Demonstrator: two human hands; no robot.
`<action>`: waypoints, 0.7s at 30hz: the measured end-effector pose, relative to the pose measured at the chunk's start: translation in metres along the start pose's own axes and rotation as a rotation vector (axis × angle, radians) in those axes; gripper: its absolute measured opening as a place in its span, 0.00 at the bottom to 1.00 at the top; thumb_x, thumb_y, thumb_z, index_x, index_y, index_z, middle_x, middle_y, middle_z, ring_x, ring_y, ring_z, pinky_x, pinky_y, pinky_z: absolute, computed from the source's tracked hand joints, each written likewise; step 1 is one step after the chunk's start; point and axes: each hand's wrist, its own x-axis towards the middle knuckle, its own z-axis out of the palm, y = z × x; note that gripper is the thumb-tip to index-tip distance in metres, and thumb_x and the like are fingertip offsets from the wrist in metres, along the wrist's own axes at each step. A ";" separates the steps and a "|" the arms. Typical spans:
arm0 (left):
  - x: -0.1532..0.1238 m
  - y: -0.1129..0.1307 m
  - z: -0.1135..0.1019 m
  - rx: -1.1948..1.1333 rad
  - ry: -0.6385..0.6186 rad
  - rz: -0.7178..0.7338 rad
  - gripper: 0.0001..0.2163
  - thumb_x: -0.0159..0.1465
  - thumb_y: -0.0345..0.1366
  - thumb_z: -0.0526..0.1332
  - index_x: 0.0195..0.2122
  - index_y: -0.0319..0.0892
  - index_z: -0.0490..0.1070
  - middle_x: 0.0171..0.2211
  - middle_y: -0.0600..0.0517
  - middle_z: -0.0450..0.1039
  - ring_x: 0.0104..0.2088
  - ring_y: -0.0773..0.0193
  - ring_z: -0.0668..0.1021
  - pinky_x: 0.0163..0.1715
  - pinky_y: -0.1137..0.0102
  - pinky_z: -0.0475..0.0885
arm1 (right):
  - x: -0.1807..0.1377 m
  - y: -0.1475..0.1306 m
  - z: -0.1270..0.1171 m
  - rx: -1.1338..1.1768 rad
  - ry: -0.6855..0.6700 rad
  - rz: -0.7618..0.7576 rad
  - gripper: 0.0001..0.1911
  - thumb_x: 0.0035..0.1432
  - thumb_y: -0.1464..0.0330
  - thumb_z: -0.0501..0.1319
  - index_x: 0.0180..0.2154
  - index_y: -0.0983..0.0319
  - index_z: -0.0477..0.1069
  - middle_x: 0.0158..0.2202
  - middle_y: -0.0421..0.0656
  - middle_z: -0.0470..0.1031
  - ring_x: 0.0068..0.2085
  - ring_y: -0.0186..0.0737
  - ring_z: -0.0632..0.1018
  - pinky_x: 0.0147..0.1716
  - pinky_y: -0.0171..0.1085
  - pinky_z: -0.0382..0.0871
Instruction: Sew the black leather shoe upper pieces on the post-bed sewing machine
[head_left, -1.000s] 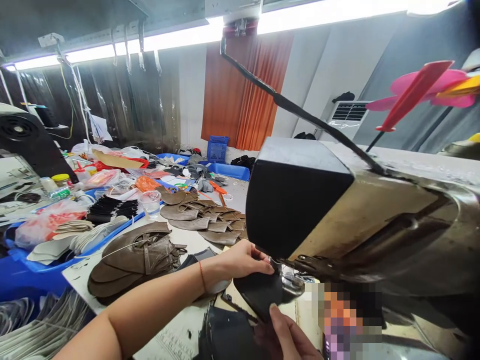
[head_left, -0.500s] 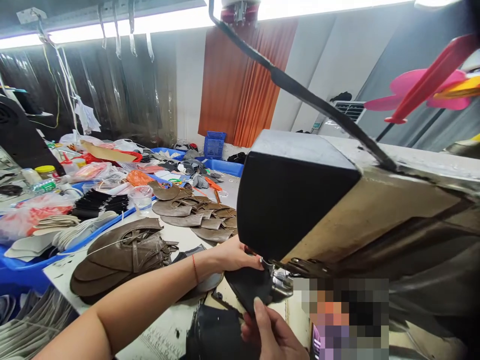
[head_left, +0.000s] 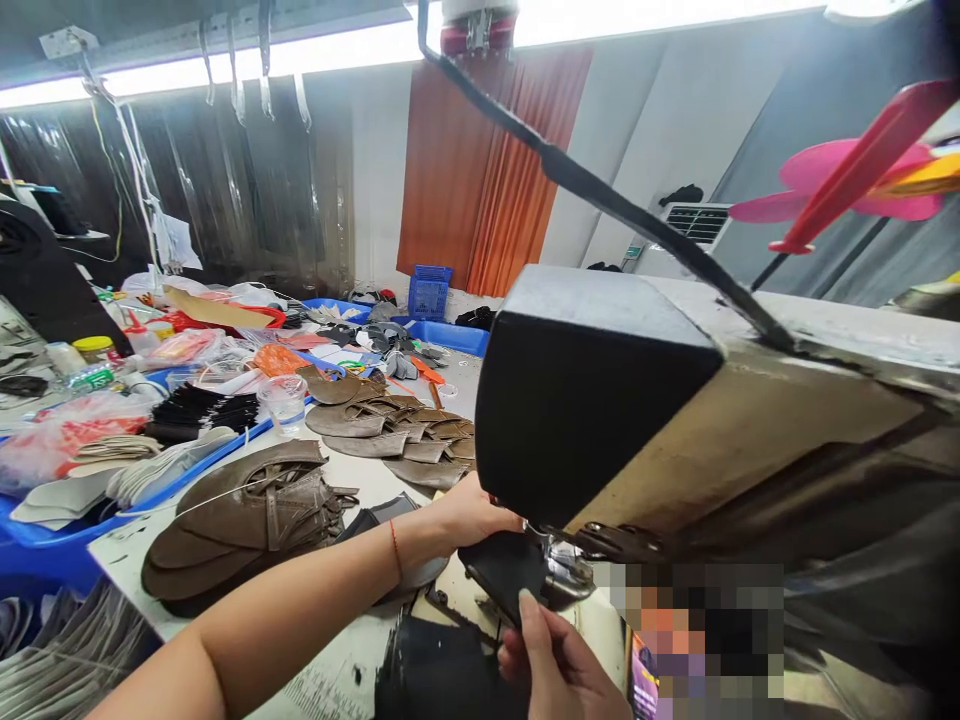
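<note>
Table [head_left: 367, 475]: brown pieces [head_left: 217, 535], left of sewing machine [head_left: 592, 410]
Left hand [head_left: 476, 510]: touching black piece [head_left: 499, 567]; grip unclear
Right hand [head_left: 559, 660]: pinching its edge
Black piece: best flat, taut

Workshop: sewing machine [head_left: 592, 400], stacked brown pieces [head_left: 225, 525]

Smooth, matt, leather-like black piece [head_left: 499, 568]
</note>
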 end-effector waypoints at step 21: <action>0.022 0.007 -0.011 0.506 -0.008 0.419 0.21 0.52 0.35 0.65 0.49 0.43 0.72 0.52 0.49 0.71 0.54 0.55 0.70 0.58 0.64 0.62 | 0.048 0.012 -0.026 0.279 0.009 -0.092 0.22 0.42 0.49 0.67 0.27 0.61 0.72 0.17 0.36 0.70 0.19 0.31 0.69 0.18 0.31 0.63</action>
